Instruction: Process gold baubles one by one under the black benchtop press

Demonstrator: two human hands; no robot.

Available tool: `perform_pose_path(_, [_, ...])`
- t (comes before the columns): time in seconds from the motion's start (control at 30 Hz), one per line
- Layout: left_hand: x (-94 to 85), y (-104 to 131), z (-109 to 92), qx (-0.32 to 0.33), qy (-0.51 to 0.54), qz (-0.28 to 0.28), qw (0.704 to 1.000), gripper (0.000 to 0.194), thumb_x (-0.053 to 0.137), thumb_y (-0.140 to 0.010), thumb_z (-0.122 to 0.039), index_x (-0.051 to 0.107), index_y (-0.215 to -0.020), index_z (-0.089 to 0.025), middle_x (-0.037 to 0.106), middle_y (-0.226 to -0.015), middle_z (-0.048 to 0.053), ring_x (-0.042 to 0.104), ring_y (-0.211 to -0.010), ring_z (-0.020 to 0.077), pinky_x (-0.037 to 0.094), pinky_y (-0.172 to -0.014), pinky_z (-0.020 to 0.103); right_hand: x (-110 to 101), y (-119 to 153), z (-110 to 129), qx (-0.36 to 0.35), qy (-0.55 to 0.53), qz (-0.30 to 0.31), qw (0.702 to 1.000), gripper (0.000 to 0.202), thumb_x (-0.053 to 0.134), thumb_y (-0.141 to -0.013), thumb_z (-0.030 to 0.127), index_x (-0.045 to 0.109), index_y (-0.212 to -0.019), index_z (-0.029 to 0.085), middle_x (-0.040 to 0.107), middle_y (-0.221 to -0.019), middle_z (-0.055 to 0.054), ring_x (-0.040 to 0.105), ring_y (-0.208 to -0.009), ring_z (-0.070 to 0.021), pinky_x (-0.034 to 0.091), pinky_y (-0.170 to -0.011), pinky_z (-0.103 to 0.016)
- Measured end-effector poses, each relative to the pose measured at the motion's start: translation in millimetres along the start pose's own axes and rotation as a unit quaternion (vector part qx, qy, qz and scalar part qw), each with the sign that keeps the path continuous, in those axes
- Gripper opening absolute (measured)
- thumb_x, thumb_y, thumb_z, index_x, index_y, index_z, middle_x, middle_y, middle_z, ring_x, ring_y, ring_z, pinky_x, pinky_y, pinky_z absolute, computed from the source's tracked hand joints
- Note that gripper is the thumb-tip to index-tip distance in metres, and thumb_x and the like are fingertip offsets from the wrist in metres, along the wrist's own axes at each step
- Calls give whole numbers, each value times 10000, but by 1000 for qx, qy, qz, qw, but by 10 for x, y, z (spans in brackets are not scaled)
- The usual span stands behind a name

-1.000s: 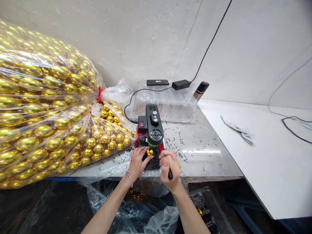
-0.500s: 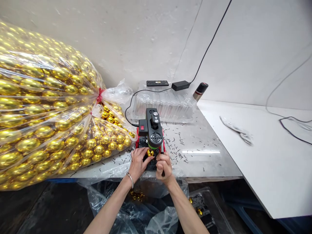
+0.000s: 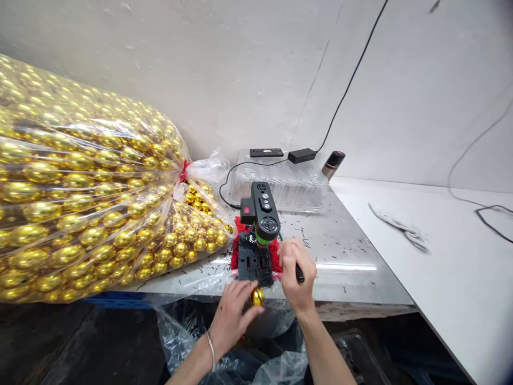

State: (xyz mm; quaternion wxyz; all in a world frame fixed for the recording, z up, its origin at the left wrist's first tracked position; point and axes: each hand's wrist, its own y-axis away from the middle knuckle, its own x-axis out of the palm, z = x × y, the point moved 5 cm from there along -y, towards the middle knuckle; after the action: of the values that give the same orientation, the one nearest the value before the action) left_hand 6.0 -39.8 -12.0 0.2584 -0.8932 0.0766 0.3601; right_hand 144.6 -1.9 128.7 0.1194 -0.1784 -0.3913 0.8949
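In the head view, my left hand [image 3: 232,311] has a shiny gold ball [image 3: 257,297] between its thumb and fingertips, just off the table's front edge. My right hand [image 3: 297,270] is wrapped round the lever handle [image 3: 300,274] of a small black bench drill [image 3: 265,214]; the handle's dark end pokes out of the fist. Below the drill's head lies its slotted base plate [image 3: 247,261], covered in dark shavings, with red material [image 3: 276,259] under it. No ball shows under the head.
Big clear bags of gold balls [image 3: 92,214] fill the left side. Behind the drill stands a clear plastic tray [image 3: 280,184]; a power adapter [image 3: 302,155] and a can [image 3: 333,164] are near it. A glove [image 3: 401,227] lies on the white table [image 3: 449,278]. Plastic sheeting [image 3: 280,369] hangs below.
My left hand has drawn the gold ball from under the drill's head toward me, past the table edge. The right hand, still on the lever, has moved right. The view has shifted slightly.
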Motion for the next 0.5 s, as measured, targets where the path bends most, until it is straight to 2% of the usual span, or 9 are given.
perform_pose_path(0.07, [-51, 103, -64, 30, -10, 16, 999, 555, 637, -797, -505, 555, -1267, -223, 650, -1138, 105, 597, -1029, 248, 501, -880, 410, 17, 65, -33, -10, -3, -9, 1000, 272, 377, -902, 94, 414, -653, 195, 458, -663, 3, 458, -655, -117, 363, -607, -274])
perform_pose_path(0.13, [-188, 13, -30, 39, -33, -12, 999, 451, 590, -846, -469, 593, -1211, -203, 653, -1122, 109, 596, -1024, 242, 502, -866, 391, 31, 111, -58, -17, -5, -18, 1000, 261, 379, -898, 85, 425, -665, 194, 465, -666, 3, 468, -663, -120, 368, -611, -274])
perform_pose_path(0.2, [-407, -256, 97, 22, -79, -70, 994, 285, 473, -933, -337, 640, -1107, -184, 659, -1089, 112, 592, -1024, 232, 484, -872, 381, 40, 132, -69, -22, -7, -21, 999, 255, 382, -895, 80, 430, -672, 193, 471, -671, 1, 473, -667, -122, 370, -609, -274])
perform_pose_path(0.27, [-655, -620, 276, -17, -154, -125, 980, 277, 410, -949, -256, 665, -1004, -165, 663, -1069, 124, 584, -1023, 246, 455, -893, 405, 45, 138, -73, -24, -5, -20, 999, 250, 384, -893, 79, 431, -675, 192, 470, -673, 0, 467, -660, -121, 363, -600, -274])
perform_pose_path(0.3, [-757, -811, 373, -43, -196, -126, 971, 290, 392, -948, -231, 668, -982, -151, 657, -1085, 139, 581, -1023, 257, 447, -893, 411, 45, 139, -76, -23, -3, -19, 1000, 249, 383, -893, 81, 429, -675, 192, 467, -671, 0, 465, -656, -122, 360, -596, -275])
perform_pose_path(0.33, [-833, -995, 466, -69, -238, -108, 963, 298, 384, -942, -216, 671, -961, -139, 657, -1086, 152, 579, -1020, 271, 437, -895, 419, 45, 142, -79, -22, -1, -18, 1000, 248, 382, -893, 84, 427, -675, 193, 463, -669, 0, 464, -656, -123, 359, -595, -277])
perform_pose_path(0.37, [-876, -1162, 551, -90, -275, -64, 955, 307, 380, -939, -218, 675, -943, -132, 664, -1061, 158, 584, -1012, 282, 427, -902, 425, 44, 145, -83, -20, 1, -17, 1000, 248, 380, -894, 86, 426, -676, 193, 461, -668, -1, 466, -660, -125, 360, -597, -278])
perform_pose_path(0.43, [-876, -1409, 690, -115, -320, 66, 938, 355, 349, -948, -249, 680, -931, -123, 677, -1003, 172, 606, -989, 293, 420, -901, 425, 45, 155, -91, -19, 2, -14, 1000, 246, 373, -896, 86, 426, -681, 193, 466, -677, -6, 471, -674, -128, 368, -604, -280])
perform_pose_path(0.5, [-832, -1541, 759, -118, -323, 174, 923, 382, 344, -955, -299, 685, -948, -129, 691, -956, 170, 637, -944, 287, 444, -856, 395, 49, 166, -92, -25, 1, -12, 1000, 245, 367, -897, 83, 426, -686, 193, 470, -684, -9, 470, -681, -128, 372, -608, -280])
